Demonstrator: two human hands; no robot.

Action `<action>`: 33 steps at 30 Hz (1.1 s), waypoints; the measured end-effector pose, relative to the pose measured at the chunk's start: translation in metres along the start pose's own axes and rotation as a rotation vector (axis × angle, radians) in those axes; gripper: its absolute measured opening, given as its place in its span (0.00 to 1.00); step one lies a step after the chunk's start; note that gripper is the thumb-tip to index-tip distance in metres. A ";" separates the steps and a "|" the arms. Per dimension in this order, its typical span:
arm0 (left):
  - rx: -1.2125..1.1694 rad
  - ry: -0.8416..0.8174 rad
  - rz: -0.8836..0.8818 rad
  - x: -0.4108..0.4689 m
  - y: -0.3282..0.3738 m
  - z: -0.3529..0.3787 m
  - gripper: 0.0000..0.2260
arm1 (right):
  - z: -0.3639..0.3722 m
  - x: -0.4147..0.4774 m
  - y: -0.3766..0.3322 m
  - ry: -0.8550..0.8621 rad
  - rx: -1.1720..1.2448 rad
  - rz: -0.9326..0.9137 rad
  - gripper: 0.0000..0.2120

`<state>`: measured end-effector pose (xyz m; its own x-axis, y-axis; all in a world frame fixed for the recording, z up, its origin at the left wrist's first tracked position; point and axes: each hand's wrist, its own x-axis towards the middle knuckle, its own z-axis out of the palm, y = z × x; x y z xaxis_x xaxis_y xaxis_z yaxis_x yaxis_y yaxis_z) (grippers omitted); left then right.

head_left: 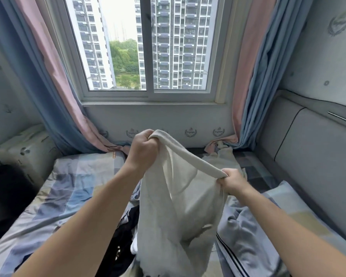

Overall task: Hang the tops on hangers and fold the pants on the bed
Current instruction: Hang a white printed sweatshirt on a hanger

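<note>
Head view showed, nearest the camera, two bare forearms reaching out over the bed [72, 176], with a dark garment [124, 232] heaped below them and a grey piece with dark side stripes [240, 232] lying rumpled to the right. Between the forearms hung a cream garment [180, 206], lifted clear of the patchwork bedding. The left hand [143, 150] was clenched on one end of its thick upper band, held higher, and the right hand [234, 181] was clenched on the other end, lower and nearer. Beyond lay another pale garment [223, 154] by the curtains [68, 96], then the window [146, 45]. The step looked like shaking the piece out to identify it; whether top or pants could not be told. No hanger was visible, so the next move probably called for spreading it flat.
</note>
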<state>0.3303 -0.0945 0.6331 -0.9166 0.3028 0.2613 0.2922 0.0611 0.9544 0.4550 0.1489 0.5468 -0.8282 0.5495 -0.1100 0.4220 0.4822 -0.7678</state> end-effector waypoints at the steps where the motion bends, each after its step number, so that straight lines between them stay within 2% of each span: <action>1: 0.015 0.009 -0.030 0.001 -0.007 0.000 0.09 | -0.001 0.000 -0.009 -0.015 0.038 -0.027 0.10; 3: 0.037 0.032 -0.086 0.002 -0.020 -0.001 0.14 | -0.002 -0.003 -0.030 -0.033 0.110 -0.081 0.08; 5: 0.057 0.014 -0.113 0.001 -0.029 -0.001 0.16 | -0.001 -0.007 -0.048 -0.088 0.262 -0.040 0.11; 7: 0.050 -0.039 -0.138 -0.001 -0.034 0.002 0.14 | -0.003 -0.009 -0.064 -0.158 0.484 0.049 0.13; 10: 0.024 -0.073 -0.174 -0.007 -0.035 0.008 0.07 | -0.010 -0.007 -0.086 -0.159 0.702 0.115 0.12; 13: 0.132 -0.034 -0.078 -0.014 -0.028 0.015 0.06 | -0.015 -0.008 -0.106 -0.158 0.819 0.155 0.10; 15: 0.155 -0.139 -0.025 -0.022 -0.020 0.020 0.12 | -0.015 -0.011 -0.116 -0.177 0.864 0.148 0.09; 18: 0.178 -0.408 -0.025 -0.038 -0.012 0.031 0.25 | -0.015 -0.015 -0.126 -0.193 0.941 0.093 0.10; 20: 0.237 -0.459 -0.042 -0.046 -0.014 0.036 0.25 | -0.017 -0.016 -0.133 -0.169 1.020 0.069 0.10; 25: 0.585 -0.392 -0.019 -0.049 -0.037 0.039 0.08 | -0.030 -0.012 -0.143 -0.101 1.137 -0.010 0.09; 30: 0.748 -0.154 -0.052 -0.026 -0.044 0.016 0.16 | -0.035 -0.005 -0.137 -0.013 1.151 -0.018 0.12; 33: 0.718 -0.115 -0.049 -0.015 -0.046 0.000 0.18 | -0.030 -0.001 -0.129 -0.013 1.130 -0.008 0.09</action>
<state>0.3301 -0.1015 0.5851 -0.9101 0.3796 0.1661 0.3950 0.6741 0.6242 0.4122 0.1069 0.6651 -0.8360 0.5388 -0.1042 -0.1532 -0.4114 -0.8985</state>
